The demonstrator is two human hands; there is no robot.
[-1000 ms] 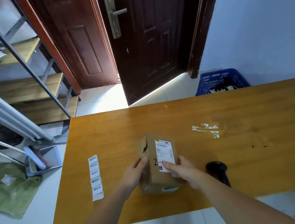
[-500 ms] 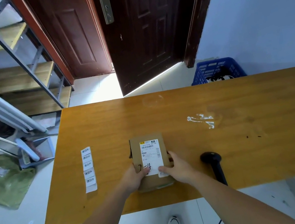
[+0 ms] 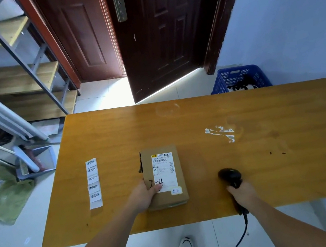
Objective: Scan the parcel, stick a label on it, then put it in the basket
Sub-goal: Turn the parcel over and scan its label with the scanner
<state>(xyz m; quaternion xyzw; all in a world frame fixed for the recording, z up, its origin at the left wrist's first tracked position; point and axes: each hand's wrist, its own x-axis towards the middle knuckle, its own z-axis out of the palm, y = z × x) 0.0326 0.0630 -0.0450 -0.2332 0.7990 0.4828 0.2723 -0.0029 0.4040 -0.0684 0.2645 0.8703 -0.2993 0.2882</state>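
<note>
A person stands at a long orange-brown wooden desk [image 3: 200, 116], seen from above through a camera on their head. A small cardboard parcel [image 3: 163, 176] lies flat near the front edge, its white shipping label with barcode [image 3: 164, 171] facing up and "2-4" handwritten across the lower part. The left hand [image 3: 143, 196] pins the parcel's near left corner, thumb pressing on top and the other fingers hidden under or beside the box; this grip is closed on the parcel. Well to its right, the right hand [image 3: 243, 194] is wrapped around the handle of a black corded barcode scanner [image 3: 231, 176], whose head rests on or just above the desk, not yet aimed at the barcode.

To the left of the parcel lies a strip of small white printed stickers [image 3: 93, 182], apparently untouched. A blue plastic basket [image 3: 239, 77] sits on the floor beyond the desk's far right edge, with something dark and white inside.

The work looks to be at its very start: the scanner is only just in hand, so scanning, labelling and dropping the parcel in the basket all appear to remain.
</note>
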